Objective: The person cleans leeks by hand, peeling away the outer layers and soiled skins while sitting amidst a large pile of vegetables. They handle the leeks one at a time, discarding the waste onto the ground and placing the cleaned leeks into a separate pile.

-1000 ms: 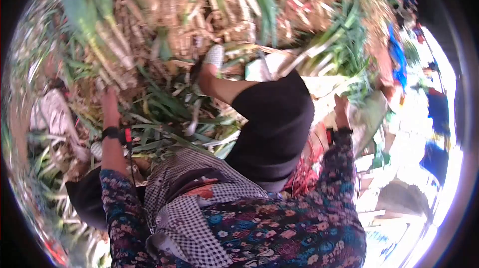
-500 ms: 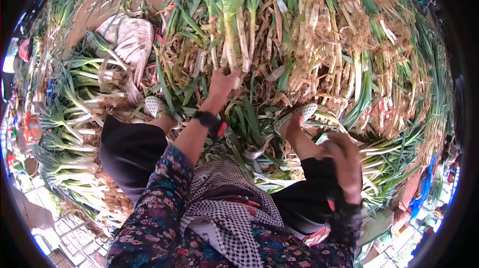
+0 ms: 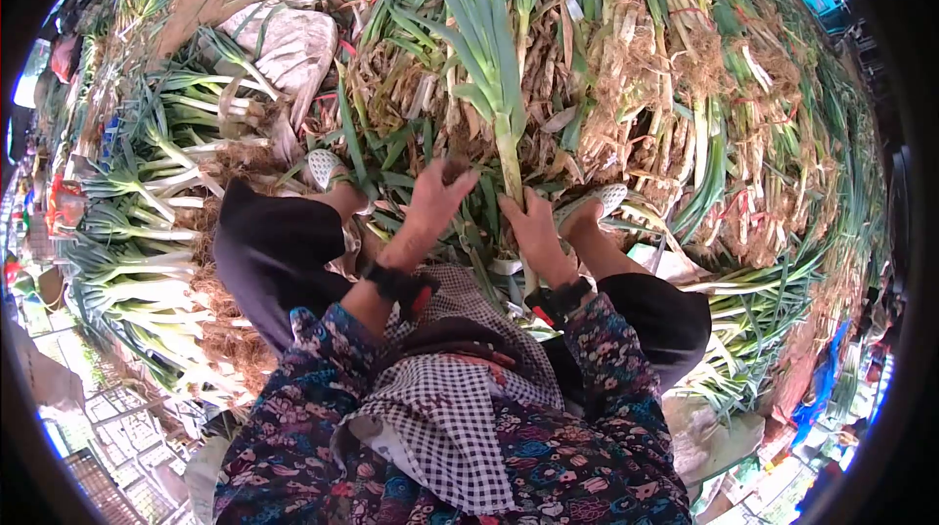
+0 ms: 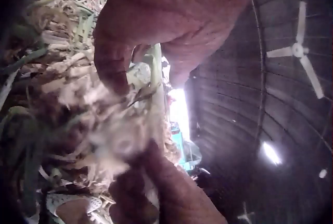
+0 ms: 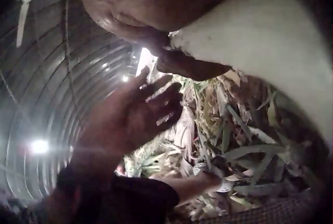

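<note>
In the head view, my right hand [image 3: 538,240] grips the lower pale stalk of a leek [image 3: 507,155], whose green leaves point away from me. My left hand [image 3: 433,207] is just left of that stalk, thumb and fingers apart; a blurred brown patch lies at its fingertips. The right wrist view has the thick white stalk [image 5: 250,31] in my right hand [image 5: 166,5], with my left hand [image 5: 138,112] beyond, its fingers spread. From the left wrist, my left hand [image 4: 161,16] looms at the top and my right hand [image 4: 182,190] at the bottom, near the stalk [image 4: 157,89].
Leeks with brown roots [image 3: 606,105] cover the ground ahead. Trimmed-looking white leeks [image 3: 156,266] lie in a row at the left, near a pale sack [image 3: 293,51]. Loose leaves lie between two feet in perforated shoes [image 3: 323,168]. More leeks [image 3: 734,349] are at the right.
My left hand has left the stalks ahead and drawn back toward me. My right hand has come in from the right and now grips a leek, which stands out in front.
</note>
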Available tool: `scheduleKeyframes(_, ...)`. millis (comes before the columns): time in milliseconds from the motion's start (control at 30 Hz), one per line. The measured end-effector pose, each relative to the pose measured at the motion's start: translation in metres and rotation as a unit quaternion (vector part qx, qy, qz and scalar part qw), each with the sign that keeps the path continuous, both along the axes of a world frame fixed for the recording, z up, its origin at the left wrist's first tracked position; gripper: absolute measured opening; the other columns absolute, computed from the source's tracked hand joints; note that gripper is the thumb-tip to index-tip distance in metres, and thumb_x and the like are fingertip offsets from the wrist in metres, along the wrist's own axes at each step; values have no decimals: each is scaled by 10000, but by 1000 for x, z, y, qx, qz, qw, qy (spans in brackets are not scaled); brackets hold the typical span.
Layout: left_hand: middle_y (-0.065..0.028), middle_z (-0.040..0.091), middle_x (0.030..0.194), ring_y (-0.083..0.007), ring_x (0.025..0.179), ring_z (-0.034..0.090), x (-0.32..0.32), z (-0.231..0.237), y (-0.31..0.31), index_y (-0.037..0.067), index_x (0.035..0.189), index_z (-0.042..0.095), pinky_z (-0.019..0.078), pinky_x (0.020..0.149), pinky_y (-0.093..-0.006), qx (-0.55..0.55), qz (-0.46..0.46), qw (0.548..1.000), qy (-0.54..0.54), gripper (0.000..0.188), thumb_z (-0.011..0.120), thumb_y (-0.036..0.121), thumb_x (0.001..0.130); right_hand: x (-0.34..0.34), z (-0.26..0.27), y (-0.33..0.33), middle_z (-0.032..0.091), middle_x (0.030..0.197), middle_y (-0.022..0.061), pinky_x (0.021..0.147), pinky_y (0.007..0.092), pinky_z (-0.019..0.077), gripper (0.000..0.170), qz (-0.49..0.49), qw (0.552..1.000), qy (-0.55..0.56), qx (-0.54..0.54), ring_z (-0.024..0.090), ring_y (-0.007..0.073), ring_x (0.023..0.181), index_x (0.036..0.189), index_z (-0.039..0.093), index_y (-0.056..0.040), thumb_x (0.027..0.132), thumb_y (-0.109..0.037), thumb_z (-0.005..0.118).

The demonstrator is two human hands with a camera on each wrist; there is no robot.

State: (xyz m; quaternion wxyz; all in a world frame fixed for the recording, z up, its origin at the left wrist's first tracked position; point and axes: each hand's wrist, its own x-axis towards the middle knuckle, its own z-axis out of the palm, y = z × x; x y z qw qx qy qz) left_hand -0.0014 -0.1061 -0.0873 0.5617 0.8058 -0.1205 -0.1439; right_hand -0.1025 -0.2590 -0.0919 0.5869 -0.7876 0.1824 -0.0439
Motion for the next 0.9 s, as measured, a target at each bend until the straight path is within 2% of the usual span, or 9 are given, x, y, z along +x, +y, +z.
scheduleKeyframes(200,-3,606,697,-72,532,521,7,46,-26,15,920,648,440,489,-230,-252,-16,956,149,137,665,149,892,-38,54,20,569,689,99,494,304,417,241,-25,999,25,38,502,143,533,992,514,46,912,-162,606)
scheduleKeyframes(267,19,567,647,-55,497,482,12,48,-21,51,879,646,388,447,-206,-291,-23,956,-14,55,659,104,881,-49,71,20,567,667,67,483,280,411,237,-37,998,13,58,486,112,521,969,516,34,928,-184,601)
scheduleKeyframes(433,-21,634,817,-79,680,545,49,37,47,7,941,664,447,587,-227,-238,225,937,125,91,628,44,866,-65,85,15,536,627,32,472,250,393,267,-41,997,-47,43,468,70,509,968,526,19,960,-244,576)
scheduleKeyframes(500,-76,665,969,-142,787,615,43,36,57,-3,1082,644,493,689,-269,-62,186,979,-54,220,617,66,875,-64,86,17,534,623,32,470,248,392,259,-40,997,-66,27,462,68,503,982,532,18,960,-237,576)
scheduleKeyframes(600,-101,646,1119,-202,974,625,16,100,28,-1,1280,523,484,858,-335,-298,2,946,128,434,636,173,900,-62,95,28,550,636,44,486,253,407,250,-28,996,-79,16,477,83,517,1014,543,21,954,-218,583)
scheduleKeyframes(667,-92,619,1179,-189,1071,589,4,129,6,5,1284,506,459,916,-360,-437,-100,874,189,468,643,259,915,-60,91,35,567,654,55,502,261,422,249,-22,996,-80,19,498,100,535,1033,549,26,949,-206,589)
scheduleKeyframes(733,-94,599,1204,-183,1085,579,10,130,-11,12,1294,483,463,911,-360,-539,-47,804,248,464,650,213,911,-57,82,39,605,700,76,562,291,465,256,7,991,-127,-40,557,149,602,1062,554,34,935,-183,604)
scheduleKeyframes(800,-94,595,1208,-186,1081,581,3,128,-12,17,1319,450,464,912,-364,-526,-6,819,231,501,662,196,902,-48,81,34,638,816,101,673,319,484,288,21,991,-114,-62,585,176,735,1085,550,47,928,-187,606)
scheduleKeyframes(900,-93,586,1227,-205,1092,575,-14,116,-20,24,1382,348,471,924,-392,-536,62,809,234,622,690,130,873,-21,94,28,629,1011,149,819,324,459,397,-56,976,-184,99,571,170,927,1144,541,61,928,-270,583)
